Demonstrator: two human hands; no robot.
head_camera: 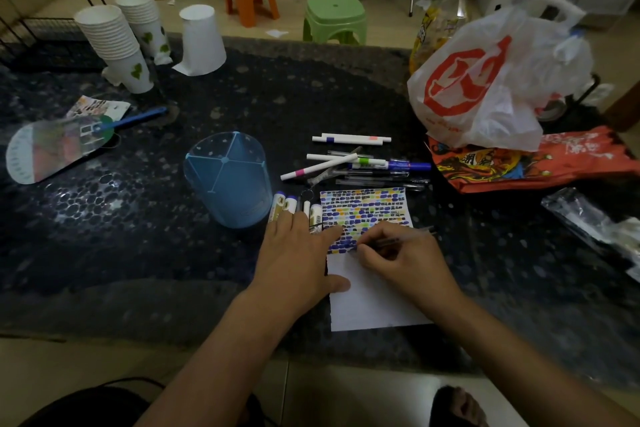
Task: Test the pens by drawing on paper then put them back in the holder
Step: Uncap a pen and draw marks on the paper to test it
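Right hand [398, 255]: fingers pinched round a dark pen [403, 238], tip on the paper [372, 298], barrel slanting up to the right.
Left hand [298, 250]: flat, fingers spread, pressing the paper's left edge.
Holder [230, 180]: blue, empty-looking, up-left of both hands; left hand nearer.
Loose pens [349, 166]: heaped on the bench [138, 236] beyond the paper.

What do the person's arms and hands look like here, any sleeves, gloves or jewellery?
Both forearms are bare to the frame's edge, with no sleeves showing. The left hand and right hand wear no gloves, and no rings, watch or bracelets are visible in this dim light.
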